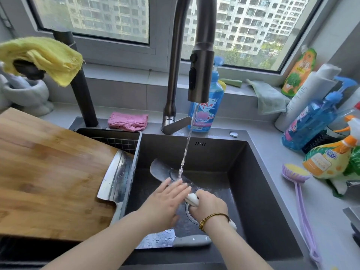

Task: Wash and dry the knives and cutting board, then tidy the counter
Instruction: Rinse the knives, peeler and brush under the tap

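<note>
Over the dark sink (263, 191) I hold a grey-bladed knife (160, 170) by its white handle, my right hand (209, 203) closed around that handle. Water from the tap (200, 55) runs onto the blade. My left hand (167, 199) lies flat with fingers apart on the blade near the handle. A steel cleaver (115, 178) leans at the sink's left edge against the wooden cutting board (48, 172). Another wet cleaver with a grey handle (175, 241) lies at the sink's near edge.
A pink cloth (127, 121) and a blue dish-soap bottle (208, 106) sit behind the sink. A yellow cloth (44, 57) hangs at upper left. Spray bottles (311, 121) and a purple-handled brush (300, 191) crowd the right counter. A green cloth (268, 98) drapes off the sill.
</note>
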